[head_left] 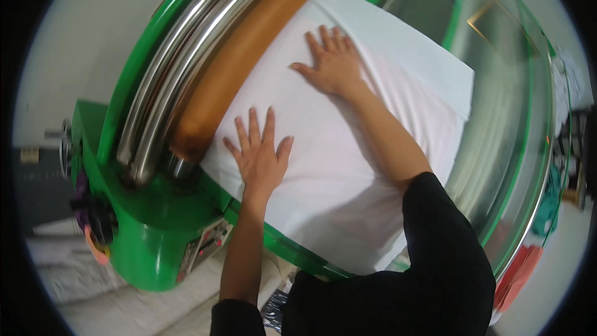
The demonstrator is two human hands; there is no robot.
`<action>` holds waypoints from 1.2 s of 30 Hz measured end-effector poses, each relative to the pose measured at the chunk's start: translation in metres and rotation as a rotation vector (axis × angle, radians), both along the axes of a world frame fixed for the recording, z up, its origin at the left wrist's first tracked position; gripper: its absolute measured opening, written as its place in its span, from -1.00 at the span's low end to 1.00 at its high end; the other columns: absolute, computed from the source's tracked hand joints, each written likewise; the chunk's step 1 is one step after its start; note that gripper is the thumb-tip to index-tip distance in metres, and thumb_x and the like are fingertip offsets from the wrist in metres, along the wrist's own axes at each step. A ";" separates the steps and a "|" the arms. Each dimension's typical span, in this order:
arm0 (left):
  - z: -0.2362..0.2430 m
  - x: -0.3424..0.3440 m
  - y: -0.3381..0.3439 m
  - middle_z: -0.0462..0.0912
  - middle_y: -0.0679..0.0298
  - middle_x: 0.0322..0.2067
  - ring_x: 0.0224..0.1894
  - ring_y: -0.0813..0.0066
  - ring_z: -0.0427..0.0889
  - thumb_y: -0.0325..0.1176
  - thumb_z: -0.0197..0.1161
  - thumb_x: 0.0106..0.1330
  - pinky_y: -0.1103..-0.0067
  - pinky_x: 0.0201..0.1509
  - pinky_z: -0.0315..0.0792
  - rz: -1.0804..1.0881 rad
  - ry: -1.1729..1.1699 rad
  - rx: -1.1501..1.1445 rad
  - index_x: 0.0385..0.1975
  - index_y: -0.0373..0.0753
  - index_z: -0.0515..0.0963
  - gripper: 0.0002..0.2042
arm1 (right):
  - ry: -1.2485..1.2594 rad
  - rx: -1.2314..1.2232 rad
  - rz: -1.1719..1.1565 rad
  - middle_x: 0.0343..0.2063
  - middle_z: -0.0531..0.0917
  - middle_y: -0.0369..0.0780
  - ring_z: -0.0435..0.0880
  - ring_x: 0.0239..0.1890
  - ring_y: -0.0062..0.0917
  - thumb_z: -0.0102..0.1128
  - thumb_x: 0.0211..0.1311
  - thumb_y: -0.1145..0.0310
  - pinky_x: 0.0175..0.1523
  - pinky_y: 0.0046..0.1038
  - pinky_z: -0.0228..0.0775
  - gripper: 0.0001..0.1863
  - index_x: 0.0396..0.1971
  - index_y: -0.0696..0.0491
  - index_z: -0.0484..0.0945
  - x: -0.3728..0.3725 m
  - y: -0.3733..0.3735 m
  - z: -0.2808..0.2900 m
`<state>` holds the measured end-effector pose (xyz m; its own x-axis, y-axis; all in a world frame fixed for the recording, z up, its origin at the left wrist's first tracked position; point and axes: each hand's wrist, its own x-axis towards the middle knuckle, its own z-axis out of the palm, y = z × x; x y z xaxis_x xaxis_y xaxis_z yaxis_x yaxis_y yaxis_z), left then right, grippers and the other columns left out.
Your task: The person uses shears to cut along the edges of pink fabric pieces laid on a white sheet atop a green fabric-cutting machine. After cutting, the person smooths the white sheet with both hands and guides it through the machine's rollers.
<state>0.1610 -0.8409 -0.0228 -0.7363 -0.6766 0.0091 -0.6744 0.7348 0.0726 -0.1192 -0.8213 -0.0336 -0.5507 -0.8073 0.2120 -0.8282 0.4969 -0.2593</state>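
A white cloth point(323, 155) lies over the bed of a green machine, with soft folds along its right side. My left hand point(260, 160) rests on it with fingers spread, close to the lower end of a brown roller point(233, 68). Farther off, my right hand point(334, 65) also lies on the cloth, palm down, its fingers apart and pointing up toward the roller. Neither hand holds anything. The cloth's left edge meets the brown roller; whether it passes beneath cannot be seen.
Shiny metal rollers point(168, 81) run beside the brown one. The machine's green end housing point(152, 252) stands at the lower left, with a handwheel point(65, 149) beyond. A clear cover point(497, 99) with green framing curves along the right. Salmon-coloured material point(518, 277) hangs at the far right.
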 end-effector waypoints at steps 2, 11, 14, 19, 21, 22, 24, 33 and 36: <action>-0.005 -0.003 0.016 -0.01 -0.01 0.72 0.73 -0.29 -0.17 0.26 0.14 0.55 -0.45 0.59 -0.34 -0.038 0.005 -0.024 0.73 0.00 0.09 -0.14 | 0.010 -0.037 -0.004 0.66 0.19 0.02 0.02 0.72 0.07 -0.01 0.45 -0.52 0.74 0.03 -0.19 0.02 0.66 -0.07 0.25 -0.007 -0.001 -0.005; -0.010 -0.003 0.049 0.02 -0.07 0.70 0.72 -0.34 -0.12 0.42 0.14 0.45 -0.41 0.60 -0.26 -0.075 -0.009 -0.027 0.71 -0.17 0.13 0.00 | 0.015 0.000 -0.022 0.64 0.22 0.04 0.07 0.69 0.11 0.03 0.46 -0.49 0.73 0.06 -0.17 -0.03 0.62 -0.08 0.32 -0.003 0.104 0.015; -0.010 0.005 0.048 0.00 -0.08 0.71 0.71 -0.36 -0.10 0.40 0.17 0.45 -0.41 0.60 -0.23 -0.081 -0.026 -0.031 0.71 -0.18 0.10 0.01 | 0.014 0.024 -0.090 0.66 0.21 0.01 0.08 0.70 0.04 0.07 0.44 -0.47 0.73 0.06 -0.17 -0.02 0.62 -0.08 0.32 -0.013 0.152 0.012; -0.011 0.017 0.061 -0.07 -0.12 0.71 0.69 -0.44 -0.10 0.35 0.27 0.41 -0.44 0.58 -0.20 -0.164 0.026 -0.023 0.72 -0.18 0.06 0.04 | 0.071 0.054 -0.173 0.64 0.27 -0.02 0.08 0.71 0.00 0.05 0.44 -0.48 0.73 0.04 -0.18 -0.03 0.61 -0.10 0.35 -0.030 0.205 0.010; -0.008 0.021 0.069 -0.09 -0.13 0.71 0.68 -0.46 -0.10 0.36 0.30 0.38 -0.46 0.57 -0.19 -0.203 0.006 -0.008 0.72 -0.18 0.06 0.07 | 0.055 0.044 -0.134 0.65 0.25 -0.03 0.08 0.71 0.00 0.06 0.44 -0.48 0.74 0.03 -0.17 -0.03 0.62 -0.10 0.33 -0.029 0.217 0.005; -0.008 0.020 0.071 -0.10 -0.13 0.71 0.68 -0.48 -0.10 0.36 0.32 0.36 -0.47 0.56 -0.18 -0.217 0.022 -0.013 0.72 -0.18 0.05 0.08 | 0.072 0.025 -0.111 0.65 0.24 -0.04 0.07 0.71 0.01 0.06 0.44 -0.47 0.74 0.03 -0.17 -0.02 0.63 -0.10 0.32 -0.032 0.219 0.005; -0.004 0.016 0.077 -0.12 -0.13 0.72 0.69 -0.47 -0.14 0.41 0.34 0.31 -0.52 0.53 -0.22 -0.258 -0.033 0.018 0.72 -0.10 0.08 0.10 | 0.054 0.027 -0.061 0.66 0.21 -0.03 0.06 0.71 0.03 0.06 0.44 -0.47 0.75 0.04 -0.18 -0.02 0.64 -0.11 0.28 -0.042 0.220 0.000; -0.001 0.023 0.111 -0.09 -0.14 0.71 0.71 -0.43 -0.23 0.52 0.30 0.25 -0.54 0.51 -0.32 -0.441 -0.007 0.055 0.71 -0.03 0.16 0.11 | -0.028 0.028 0.145 0.67 0.15 0.05 0.01 0.72 0.06 0.14 0.21 -0.66 0.75 0.04 -0.18 0.27 0.66 0.03 0.18 -0.004 0.297 0.025; 0.002 0.023 0.113 -0.09 -0.15 0.71 0.71 -0.45 -0.26 0.53 0.30 0.24 -0.54 0.51 -0.35 -0.448 -0.031 0.079 0.71 -0.03 0.16 0.12 | -0.021 0.205 0.086 0.66 0.16 0.06 0.02 0.71 0.05 0.16 0.09 -0.73 0.75 0.02 -0.16 0.39 0.65 0.11 0.17 0.015 0.339 0.029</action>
